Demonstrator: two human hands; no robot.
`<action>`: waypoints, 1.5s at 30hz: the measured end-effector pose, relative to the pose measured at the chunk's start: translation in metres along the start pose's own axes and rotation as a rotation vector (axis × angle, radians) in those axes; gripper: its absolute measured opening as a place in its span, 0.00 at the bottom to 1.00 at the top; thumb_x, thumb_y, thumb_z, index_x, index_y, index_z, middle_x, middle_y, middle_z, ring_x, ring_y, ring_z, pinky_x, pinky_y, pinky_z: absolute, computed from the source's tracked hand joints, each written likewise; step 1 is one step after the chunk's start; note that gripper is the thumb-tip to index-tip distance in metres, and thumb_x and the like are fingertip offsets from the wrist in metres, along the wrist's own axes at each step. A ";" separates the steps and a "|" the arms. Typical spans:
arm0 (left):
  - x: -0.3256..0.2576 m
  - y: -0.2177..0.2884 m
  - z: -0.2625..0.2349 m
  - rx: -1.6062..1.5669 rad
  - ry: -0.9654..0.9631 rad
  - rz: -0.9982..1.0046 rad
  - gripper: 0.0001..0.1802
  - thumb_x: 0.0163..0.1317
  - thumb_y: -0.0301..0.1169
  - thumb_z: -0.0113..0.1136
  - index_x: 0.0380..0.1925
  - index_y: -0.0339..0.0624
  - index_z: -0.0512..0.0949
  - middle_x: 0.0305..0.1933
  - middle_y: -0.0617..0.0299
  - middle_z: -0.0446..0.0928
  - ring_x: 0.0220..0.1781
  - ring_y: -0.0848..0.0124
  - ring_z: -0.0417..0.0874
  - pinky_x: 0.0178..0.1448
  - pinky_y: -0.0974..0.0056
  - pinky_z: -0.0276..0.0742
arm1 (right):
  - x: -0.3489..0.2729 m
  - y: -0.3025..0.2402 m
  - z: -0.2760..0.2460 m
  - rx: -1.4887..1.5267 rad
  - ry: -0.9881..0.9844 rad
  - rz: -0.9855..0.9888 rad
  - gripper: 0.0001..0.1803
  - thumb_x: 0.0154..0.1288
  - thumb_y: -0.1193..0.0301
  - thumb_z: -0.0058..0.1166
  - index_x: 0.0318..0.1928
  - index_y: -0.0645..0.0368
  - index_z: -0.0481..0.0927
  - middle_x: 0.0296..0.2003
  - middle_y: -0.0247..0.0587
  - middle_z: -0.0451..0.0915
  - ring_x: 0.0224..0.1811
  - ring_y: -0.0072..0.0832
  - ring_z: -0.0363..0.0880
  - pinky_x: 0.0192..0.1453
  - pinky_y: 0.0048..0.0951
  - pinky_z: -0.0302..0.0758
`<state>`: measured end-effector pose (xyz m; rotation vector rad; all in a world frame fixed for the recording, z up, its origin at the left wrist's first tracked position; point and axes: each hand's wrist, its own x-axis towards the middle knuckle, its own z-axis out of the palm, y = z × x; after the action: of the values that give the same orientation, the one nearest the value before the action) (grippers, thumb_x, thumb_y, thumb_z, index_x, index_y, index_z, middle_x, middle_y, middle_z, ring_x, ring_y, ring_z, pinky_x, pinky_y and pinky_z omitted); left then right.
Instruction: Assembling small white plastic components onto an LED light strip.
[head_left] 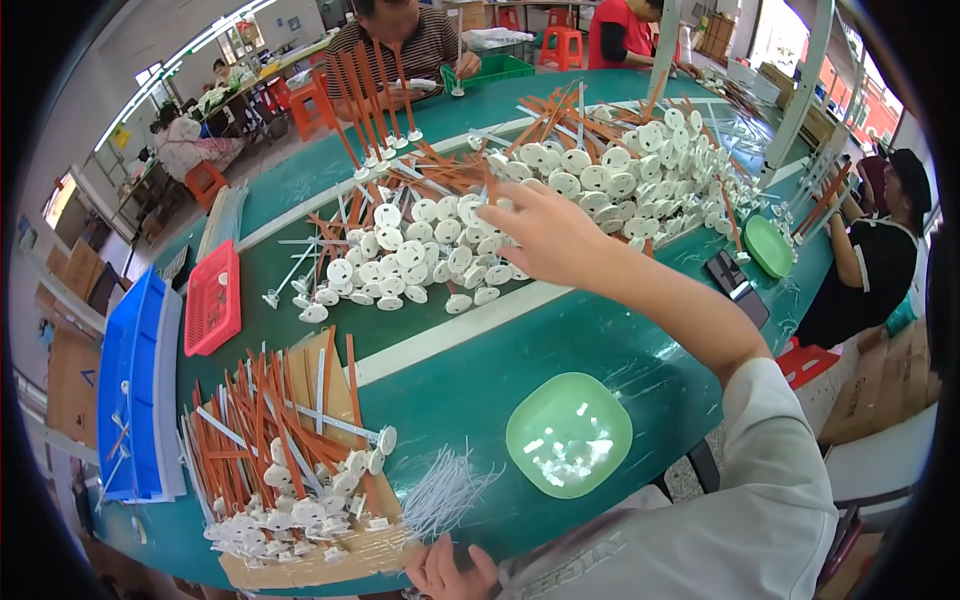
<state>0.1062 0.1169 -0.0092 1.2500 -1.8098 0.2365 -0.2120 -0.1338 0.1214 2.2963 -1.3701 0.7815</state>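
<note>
A large heap of white round discs on orange and pale grey strips (pixel 410 255) covers the middle of the green table. My right hand (pixel 550 235) reaches over this heap, its fingers apart among the discs and an orange strip; I see nothing clearly gripped. At the table's near edge my left hand (pixel 452 572) has curled fingers, and what they hold, if anything, is hidden. Just beyond it lies a bundle of thin white ties (pixel 448 492). To its left, a second stack of disc-ended strips (pixel 285 470) rests on a cardboard sheet (pixel 300 572).
A light green bowl (pixel 570 410) with small white pieces stands under my right arm. At left are a red basket (pixel 213 300) and a blue bin (pixel 130 390). A phone (pixel 737 287) and another green bowl (pixel 768 247) lie at right. Co-workers sit across and at right.
</note>
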 end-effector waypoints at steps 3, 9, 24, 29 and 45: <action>-0.003 0.001 -0.003 -0.001 -0.009 -0.029 0.15 0.58 0.33 0.62 0.40 0.33 0.79 0.38 0.47 0.78 0.43 0.48 0.76 0.50 0.47 0.74 | 0.011 0.020 0.026 -0.135 -0.125 -0.060 0.16 0.52 0.73 0.64 0.42 0.61 0.80 0.40 0.45 0.80 0.42 0.42 0.81 0.47 0.40 0.79; -0.017 -0.004 0.003 0.048 0.010 -0.003 0.16 0.53 0.32 0.59 0.39 0.31 0.79 0.35 0.52 0.79 0.38 0.51 0.75 0.45 0.50 0.72 | 0.001 -0.017 -0.021 0.044 -0.062 0.028 0.16 0.50 0.68 0.67 0.40 0.60 0.80 0.35 0.44 0.80 0.36 0.40 0.81 0.42 0.37 0.79; 0.037 0.087 0.038 -1.744 -0.650 -0.615 0.25 0.73 0.36 0.52 0.60 0.27 0.68 0.55 0.49 0.76 0.56 0.61 0.79 0.59 0.55 0.78 | -0.191 -0.160 -0.079 0.827 0.376 0.139 0.16 0.43 0.76 0.75 0.30 0.61 0.78 0.35 0.43 0.83 0.38 0.43 0.82 0.41 0.36 0.80; 0.030 0.099 0.043 -1.986 -0.615 -0.746 0.23 0.71 0.28 0.53 0.60 0.22 0.68 0.56 0.47 0.77 0.56 0.61 0.80 0.62 0.57 0.77 | -0.202 -0.158 -0.092 0.622 0.380 0.017 0.15 0.39 0.77 0.74 0.29 0.63 0.82 0.36 0.40 0.84 0.41 0.42 0.80 0.40 0.32 0.78; 0.000 0.104 0.051 -1.867 -0.432 -0.751 0.22 0.66 0.25 0.58 0.60 0.33 0.73 0.64 0.47 0.72 0.61 0.59 0.79 0.61 0.54 0.79 | -0.226 -0.161 -0.077 0.470 0.444 -0.073 0.16 0.40 0.80 0.72 0.34 0.61 0.85 0.35 0.40 0.84 0.32 0.35 0.82 0.32 0.28 0.81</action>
<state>-0.0078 0.1357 -0.0065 0.3782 -0.8963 -1.7968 -0.1771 0.1396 0.0387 2.2714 -0.9703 1.6120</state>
